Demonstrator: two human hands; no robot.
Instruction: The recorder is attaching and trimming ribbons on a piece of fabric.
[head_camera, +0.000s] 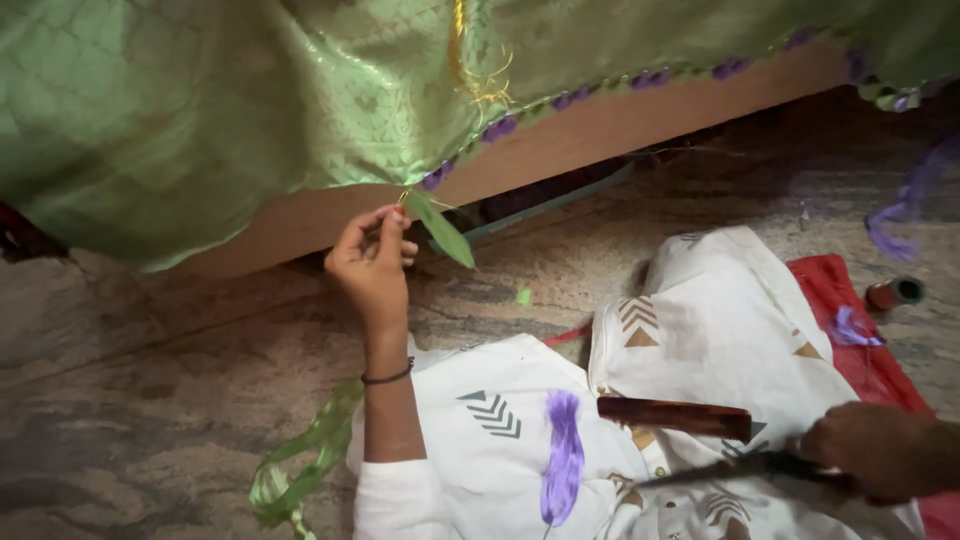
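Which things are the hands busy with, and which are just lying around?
In use:
- shiny green brocade cloth with purple tassel edge
- green strip pinched by left hand
- dark thin tool in right hand

Lying about:
- purple thread bundle
- brown flat wooden piece
- green ribbon
- small thread spool
- red cloth

Two hands: left (372, 262), right (880, 450). One green cloth (200, 100), one spool (893, 294), one purple tassel (563, 455), one comb (672, 416).
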